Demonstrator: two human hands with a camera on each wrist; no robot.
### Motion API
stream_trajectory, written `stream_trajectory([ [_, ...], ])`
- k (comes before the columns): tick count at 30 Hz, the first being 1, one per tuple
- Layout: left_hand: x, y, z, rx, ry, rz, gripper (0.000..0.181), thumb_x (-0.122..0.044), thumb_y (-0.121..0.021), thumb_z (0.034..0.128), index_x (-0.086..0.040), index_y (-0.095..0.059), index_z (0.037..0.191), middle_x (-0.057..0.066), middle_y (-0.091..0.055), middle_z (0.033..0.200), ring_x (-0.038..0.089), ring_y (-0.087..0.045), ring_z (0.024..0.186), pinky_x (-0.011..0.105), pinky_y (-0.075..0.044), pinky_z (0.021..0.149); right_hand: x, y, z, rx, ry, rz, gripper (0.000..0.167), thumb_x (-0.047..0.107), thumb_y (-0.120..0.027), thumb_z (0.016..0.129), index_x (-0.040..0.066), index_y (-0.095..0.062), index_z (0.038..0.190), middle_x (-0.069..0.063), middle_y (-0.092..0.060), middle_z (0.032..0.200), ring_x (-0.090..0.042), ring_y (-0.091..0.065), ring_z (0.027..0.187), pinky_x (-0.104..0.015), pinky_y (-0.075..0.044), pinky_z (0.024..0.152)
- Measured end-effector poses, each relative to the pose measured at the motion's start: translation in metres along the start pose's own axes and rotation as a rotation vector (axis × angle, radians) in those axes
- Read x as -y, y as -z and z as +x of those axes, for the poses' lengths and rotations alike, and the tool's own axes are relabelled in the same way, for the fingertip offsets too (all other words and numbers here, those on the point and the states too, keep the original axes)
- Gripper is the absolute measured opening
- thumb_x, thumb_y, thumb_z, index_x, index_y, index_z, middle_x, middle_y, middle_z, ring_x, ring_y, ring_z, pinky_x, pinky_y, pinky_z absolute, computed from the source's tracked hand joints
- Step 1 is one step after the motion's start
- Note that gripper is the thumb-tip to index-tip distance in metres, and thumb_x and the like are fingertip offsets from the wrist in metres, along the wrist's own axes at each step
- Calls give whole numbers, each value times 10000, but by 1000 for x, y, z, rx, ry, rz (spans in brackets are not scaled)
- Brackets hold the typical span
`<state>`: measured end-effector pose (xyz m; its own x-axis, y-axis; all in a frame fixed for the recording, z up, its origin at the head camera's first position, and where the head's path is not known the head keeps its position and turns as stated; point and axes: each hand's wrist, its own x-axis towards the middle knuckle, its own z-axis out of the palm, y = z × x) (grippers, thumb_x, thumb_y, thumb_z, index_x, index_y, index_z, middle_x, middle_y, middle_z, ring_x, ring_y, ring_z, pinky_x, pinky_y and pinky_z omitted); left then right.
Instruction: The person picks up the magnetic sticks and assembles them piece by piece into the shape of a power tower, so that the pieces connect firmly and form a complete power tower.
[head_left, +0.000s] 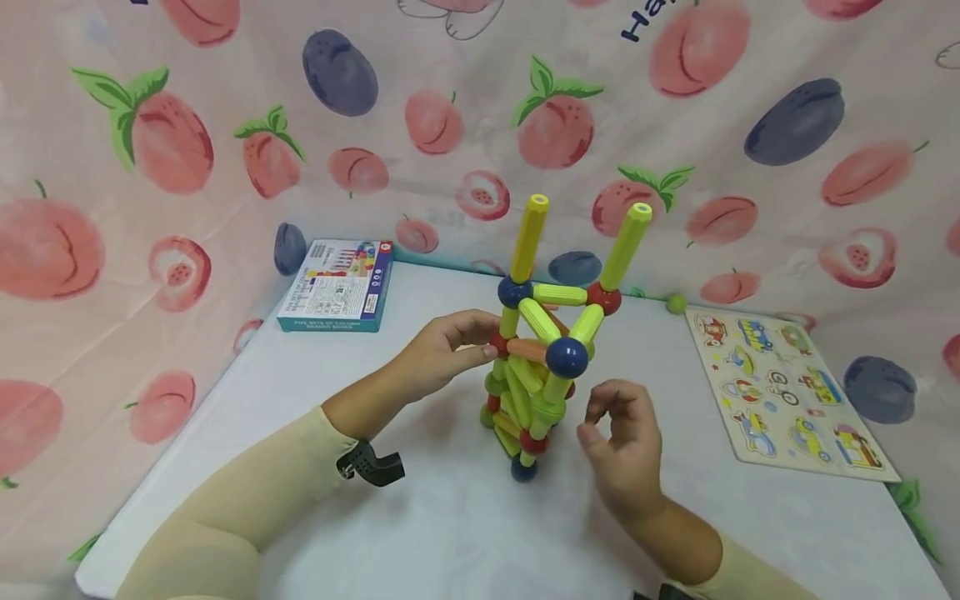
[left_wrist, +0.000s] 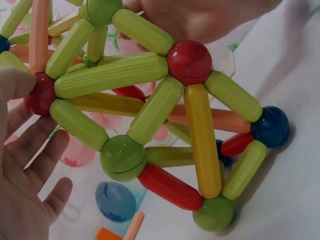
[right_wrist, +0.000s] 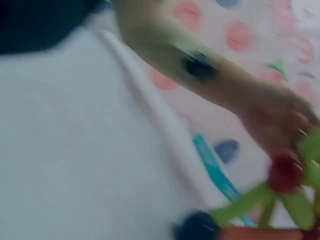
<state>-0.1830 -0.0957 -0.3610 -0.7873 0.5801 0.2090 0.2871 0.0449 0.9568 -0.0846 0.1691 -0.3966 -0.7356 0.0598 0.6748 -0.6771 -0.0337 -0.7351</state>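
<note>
A tower of magnetic building sticks and balls [head_left: 557, 387] stands upright on the table, in lime, yellow, orange, red and blue. From its top, a yellow stick [head_left: 530, 237] and a lime stick [head_left: 627, 247] point up with free ends. My left hand [head_left: 442, 354] pinches a red ball [left_wrist: 40, 94] on the tower's left side between thumb and fingers. To the right of the tower, apart from it, is my right hand [head_left: 626, 442]; its fingers are loosely bent with nothing visible between them. The right wrist view is blurred and catches the tower's red ball [right_wrist: 286, 171].
A toy box [head_left: 337, 286] lies at the back left of the white table [head_left: 450, 533]. On the right lies a wooden picture board [head_left: 787, 392], with a green ball [head_left: 677, 303] by its far corner. A fruit-print cloth [head_left: 465, 100] hangs behind.
</note>
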Motion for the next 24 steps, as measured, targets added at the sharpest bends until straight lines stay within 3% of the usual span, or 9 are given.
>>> stream_trajectory([
  [2,-2,0,-2,-8,-18,20,378,-118,-636,1064,-47,-631,1435,77,-697,1353,263,-608,1316,480,-510,1100,5,-8,-11,59,-14,-88,471,-38,-791,880,-143,-515,1247,-129,-574,1088,-218,-547,939,-260,-490,829],
  [4,-2,1,-5,-28,-26,39,371,-122,-650,1057,-63,-643,1424,63,-702,1343,259,-610,1311,500,-508,1099,13,-16,-13,89,-85,-171,533,8,-855,870,-59,-535,1291,-98,-590,1139,-218,-565,968,-266,-499,852],
  [7,-3,1,-12,-67,-19,64,355,-138,-674,1048,-90,-662,1400,39,-709,1328,248,-607,1310,537,-489,1109,23,-24,-8,100,-186,-241,468,-24,-838,882,23,-564,1258,-41,-608,1136,-210,-580,966,-265,-506,873],
  [10,-4,0,-21,-111,5,99,341,-173,-713,1029,-123,-684,1365,3,-719,1297,224,-607,1302,569,-464,1120,24,-22,-4,108,-195,-240,421,-87,-804,878,-14,-580,1227,-58,-623,1107,-219,-596,969,-268,-511,888],
  [14,-7,-7,-33,-169,-3,171,335,-211,-791,970,-161,-711,1292,-40,-730,1205,193,-623,1236,591,-447,1113,13,-6,2,137,-195,-145,391,-156,-711,890,-60,-585,1247,-78,-640,1119,-202,-593,1003,-258,-501,917],
  [16,-8,-12,-38,-198,-35,219,340,-223,-836,933,-175,-719,1249,-63,-730,1161,174,-631,1195,586,-444,1106,6,3,7,143,-234,-70,388,-165,-660,904,-29,-602,1263,-63,-649,1119,-190,-599,1020,-250,-506,925],
  [21,-15,-34,-44,-254,-174,346,358,-234,-923,861,-175,-730,1156,-106,-742,1084,115,-655,1111,505,-472,1058,-11,20,19,141,-334,129,471,-169,-516,929,125,-661,1268,-26,-663,1144,-166,-622,1066,-249,-536,957],
  [24,-18,-48,-44,-287,-264,432,384,-248,-964,814,-157,-733,1107,-104,-746,1047,90,-651,1072,451,-467,1008,-20,26,23,155,-337,239,540,-178,-417,923,151,-671,1268,-6,-660,1176,-149,-603,1109,-252,-515,1007],
])
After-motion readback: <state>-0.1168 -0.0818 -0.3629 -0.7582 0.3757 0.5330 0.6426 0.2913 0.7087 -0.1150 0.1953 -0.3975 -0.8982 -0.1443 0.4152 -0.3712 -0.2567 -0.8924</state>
